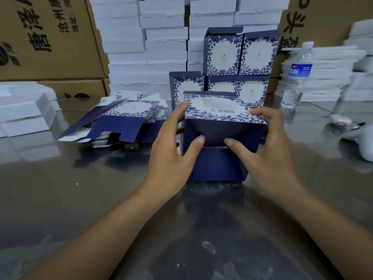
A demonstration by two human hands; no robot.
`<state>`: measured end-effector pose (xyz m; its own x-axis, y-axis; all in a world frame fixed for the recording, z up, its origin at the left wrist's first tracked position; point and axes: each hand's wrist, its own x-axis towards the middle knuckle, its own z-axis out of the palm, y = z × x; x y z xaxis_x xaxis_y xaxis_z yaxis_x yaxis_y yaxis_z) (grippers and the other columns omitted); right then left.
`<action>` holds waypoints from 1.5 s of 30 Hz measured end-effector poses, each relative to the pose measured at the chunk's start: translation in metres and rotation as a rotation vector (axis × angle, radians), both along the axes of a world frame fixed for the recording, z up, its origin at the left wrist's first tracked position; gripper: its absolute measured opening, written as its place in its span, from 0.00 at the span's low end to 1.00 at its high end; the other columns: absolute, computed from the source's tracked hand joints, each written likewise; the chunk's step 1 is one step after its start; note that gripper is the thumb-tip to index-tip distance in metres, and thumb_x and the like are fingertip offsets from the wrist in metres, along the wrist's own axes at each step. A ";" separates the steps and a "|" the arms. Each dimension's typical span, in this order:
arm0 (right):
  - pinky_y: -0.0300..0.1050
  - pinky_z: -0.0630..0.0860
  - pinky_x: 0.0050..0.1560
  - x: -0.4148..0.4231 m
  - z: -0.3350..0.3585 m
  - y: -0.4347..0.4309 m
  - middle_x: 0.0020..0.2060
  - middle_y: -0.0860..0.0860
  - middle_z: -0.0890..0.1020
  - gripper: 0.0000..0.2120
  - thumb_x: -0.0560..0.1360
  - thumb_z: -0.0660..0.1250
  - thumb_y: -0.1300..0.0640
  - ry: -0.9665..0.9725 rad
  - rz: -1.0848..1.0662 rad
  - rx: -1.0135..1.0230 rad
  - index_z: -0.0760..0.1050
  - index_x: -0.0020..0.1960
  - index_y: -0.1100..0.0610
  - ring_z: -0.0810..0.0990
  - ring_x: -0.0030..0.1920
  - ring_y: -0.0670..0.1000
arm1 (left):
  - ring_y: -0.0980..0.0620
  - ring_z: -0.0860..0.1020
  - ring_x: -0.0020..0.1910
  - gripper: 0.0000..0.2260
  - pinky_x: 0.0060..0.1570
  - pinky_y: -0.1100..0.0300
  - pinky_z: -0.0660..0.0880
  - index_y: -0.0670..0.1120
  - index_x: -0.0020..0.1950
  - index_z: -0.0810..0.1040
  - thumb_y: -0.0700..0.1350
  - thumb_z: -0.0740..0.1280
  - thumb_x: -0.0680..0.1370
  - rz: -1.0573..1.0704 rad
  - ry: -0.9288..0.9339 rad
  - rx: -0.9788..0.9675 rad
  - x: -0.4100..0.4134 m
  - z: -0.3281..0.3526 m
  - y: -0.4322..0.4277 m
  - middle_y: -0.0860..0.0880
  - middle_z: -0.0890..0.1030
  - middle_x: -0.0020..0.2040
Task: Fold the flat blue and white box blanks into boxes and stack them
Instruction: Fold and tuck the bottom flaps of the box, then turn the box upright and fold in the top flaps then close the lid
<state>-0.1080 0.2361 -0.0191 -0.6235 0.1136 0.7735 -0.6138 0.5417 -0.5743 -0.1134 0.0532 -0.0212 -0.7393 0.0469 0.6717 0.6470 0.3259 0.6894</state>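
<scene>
The half-folded box (224, 120) stands mid-desk (60, 199), just in front of the stacked boxes (240, 55); its top panel carries fine print, too small to read, and a barcode; the left hand (171, 152) and right hand (270, 152) grip its sides, fingers (260, 115) clamped over the top edge, thumbs pressing the navy flaps; flat blanks (125, 120) lie fanned nearby on the left; the carton (46, 37) reads 沧州 and 地址; the bottle (296, 77) has a blue label, its text blurred; desk surface spreads on both sides of the forearms.

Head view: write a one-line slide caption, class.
Left hand and right hand hold a box, thumbs pressing in a flap; flat blanks beside it, finished boxes stacked behind.
</scene>
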 end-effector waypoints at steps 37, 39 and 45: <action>0.54 0.75 0.58 -0.006 0.008 0.001 0.60 0.47 0.79 0.57 0.51 0.74 0.41 -0.611 0.452 -0.741 0.56 0.75 0.54 0.80 0.53 0.46 | 0.53 0.70 0.68 0.14 0.69 0.44 0.65 0.69 0.61 0.71 0.59 0.52 0.79 -0.141 -0.192 0.310 0.000 0.017 -0.012 0.57 0.74 0.66; 0.44 0.77 0.51 -0.006 0.010 0.002 0.57 0.44 0.78 0.53 0.52 0.73 0.45 -0.523 0.401 -0.748 0.59 0.73 0.55 0.81 0.48 0.40 | 0.52 0.71 0.67 0.17 0.69 0.45 0.65 0.65 0.60 0.74 0.63 0.52 0.78 -0.095 -0.252 0.338 -0.003 0.016 -0.012 0.55 0.75 0.65; 0.36 0.76 0.51 -0.002 0.010 0.003 0.55 0.45 0.82 0.35 0.53 0.76 0.41 -0.370 0.358 -0.573 0.74 0.58 0.46 0.80 0.54 0.42 | 0.54 0.78 0.61 0.15 0.59 0.54 0.76 0.55 0.60 0.79 0.56 0.56 0.81 -0.245 -0.494 0.684 -0.012 0.017 -0.012 0.54 0.79 0.62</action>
